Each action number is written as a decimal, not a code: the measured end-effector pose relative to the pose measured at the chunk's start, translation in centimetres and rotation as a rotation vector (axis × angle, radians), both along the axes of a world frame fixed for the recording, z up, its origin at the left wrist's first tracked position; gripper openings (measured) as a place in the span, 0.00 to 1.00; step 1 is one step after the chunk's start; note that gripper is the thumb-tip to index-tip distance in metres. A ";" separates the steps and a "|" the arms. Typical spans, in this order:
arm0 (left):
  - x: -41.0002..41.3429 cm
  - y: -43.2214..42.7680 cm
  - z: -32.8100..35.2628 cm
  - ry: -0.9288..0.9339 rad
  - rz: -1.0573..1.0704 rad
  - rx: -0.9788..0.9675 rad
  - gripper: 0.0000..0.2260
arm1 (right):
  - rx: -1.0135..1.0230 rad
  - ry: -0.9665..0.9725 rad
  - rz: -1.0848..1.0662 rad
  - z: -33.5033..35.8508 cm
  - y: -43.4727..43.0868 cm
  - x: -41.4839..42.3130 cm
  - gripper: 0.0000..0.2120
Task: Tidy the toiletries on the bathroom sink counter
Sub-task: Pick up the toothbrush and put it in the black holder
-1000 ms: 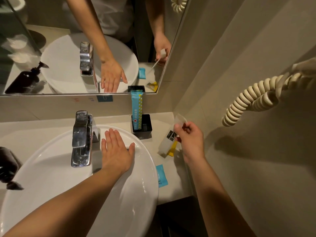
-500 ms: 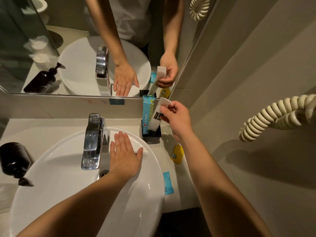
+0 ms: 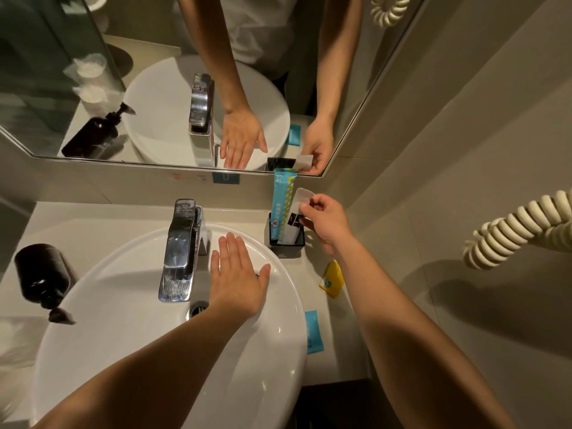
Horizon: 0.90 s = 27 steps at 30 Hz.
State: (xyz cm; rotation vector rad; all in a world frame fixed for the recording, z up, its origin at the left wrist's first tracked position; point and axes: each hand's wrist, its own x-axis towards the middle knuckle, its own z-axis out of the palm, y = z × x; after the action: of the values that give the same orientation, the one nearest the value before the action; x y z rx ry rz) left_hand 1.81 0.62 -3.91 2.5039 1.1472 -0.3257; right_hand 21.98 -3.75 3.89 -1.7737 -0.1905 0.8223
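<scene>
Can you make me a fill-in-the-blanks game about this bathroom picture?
1. The right hand is putting a white packet into the black ____.
2. The left hand lies flat on the rim of the white ____.
3. The small packet lying on the counter beside the right arm is ____ in colour.
4. The tall packet already standing in the holder is ____.

Missing words: holder; sink; yellow; blue

My right hand pinches a white sachet with black print, its lower end inside the small square black holder at the counter's back edge, beside a tall teal packet. My left hand lies flat, fingers spread, on the round white basin's rim next to the chrome tap
</scene>
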 end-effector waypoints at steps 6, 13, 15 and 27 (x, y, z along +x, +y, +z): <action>-0.1 0.0 -0.2 -0.017 0.002 0.017 0.38 | 0.021 -0.017 0.013 -0.4 0.4 0.7 0.09; 0.0 0.0 -0.1 -0.028 0.007 0.008 0.38 | 0.035 -0.030 0.039 -0.5 0.8 1.2 0.04; 0.0 0.0 -0.2 -0.023 0.008 0.008 0.38 | 0.055 -0.024 0.030 -0.7 0.7 1.2 0.05; -0.1 -0.1 0.2 -0.003 -0.010 0.006 0.38 | -0.106 -0.197 -0.083 -1.8 -4.7 0.4 0.10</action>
State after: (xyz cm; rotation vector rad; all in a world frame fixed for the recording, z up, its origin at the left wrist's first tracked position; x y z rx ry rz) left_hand 1.70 0.53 -3.75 2.5150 1.1371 -0.3210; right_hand 22.37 -8.48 2.04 -1.9497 -0.2040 0.6079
